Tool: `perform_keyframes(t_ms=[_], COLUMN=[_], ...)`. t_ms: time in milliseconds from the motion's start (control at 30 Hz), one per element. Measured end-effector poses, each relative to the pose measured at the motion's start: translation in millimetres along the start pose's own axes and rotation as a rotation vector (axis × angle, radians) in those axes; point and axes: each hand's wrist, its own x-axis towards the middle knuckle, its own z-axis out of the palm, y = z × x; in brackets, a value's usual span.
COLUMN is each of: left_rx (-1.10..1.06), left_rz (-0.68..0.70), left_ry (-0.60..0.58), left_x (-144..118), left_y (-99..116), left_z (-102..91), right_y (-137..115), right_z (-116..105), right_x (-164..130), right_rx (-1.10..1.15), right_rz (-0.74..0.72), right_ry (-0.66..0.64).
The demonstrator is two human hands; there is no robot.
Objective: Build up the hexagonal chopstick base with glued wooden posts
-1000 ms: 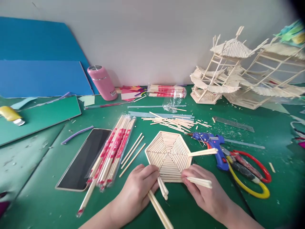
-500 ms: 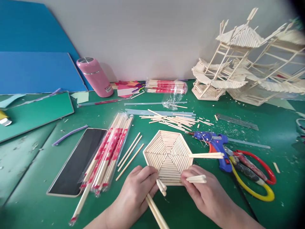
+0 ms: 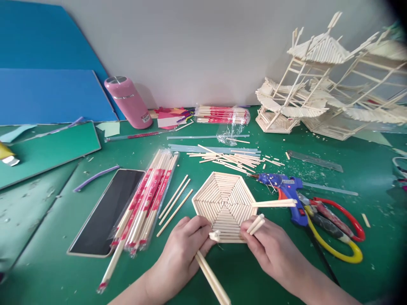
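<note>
Green table [image 3: 365, 292] under a white wall bears the stick hexagon [image 3: 224, 202], where the left hand [image 3: 182, 254], gripping long sticks [image 3: 211, 280], and right hand [image 3: 270, 250], pinching short sticks [image 3: 256, 224], have closed in.

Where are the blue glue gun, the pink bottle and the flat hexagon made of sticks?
Blue glue gun [image 3: 288, 186], head view, on its blue body.
Pink bottle [image 3: 129, 103], head view, on the middle of its pink side.
Stick hexagon [image 3: 224, 199], head view, on its centre where the stick rows meet.
</note>
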Motion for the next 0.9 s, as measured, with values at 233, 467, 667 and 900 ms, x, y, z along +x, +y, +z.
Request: perform_keyframes(t_ms=[233,467,667,900], left_rx=[-0.036,-0.05,-0.054,-0.047], left_rz=[-0.028,-0.036,-0.021,0.004], left_ry=[-0.006,0.0,0.009,0.062], left_x=[1,-2,-2,-9], left_y=[3,3,5,2], left_z=[-0.1,1.4,0.1,-0.9], right_y=[1,2,-2,0], right_z=[2,3,1,-3], right_x=[-3,-6,-9,-15], right_rx=[0.015,0.026,0.021,-0.005], right_rz=[-0.004,-0.055,-0.047,-0.009], right_ry=[0.044,0.096,0.111,0.16])
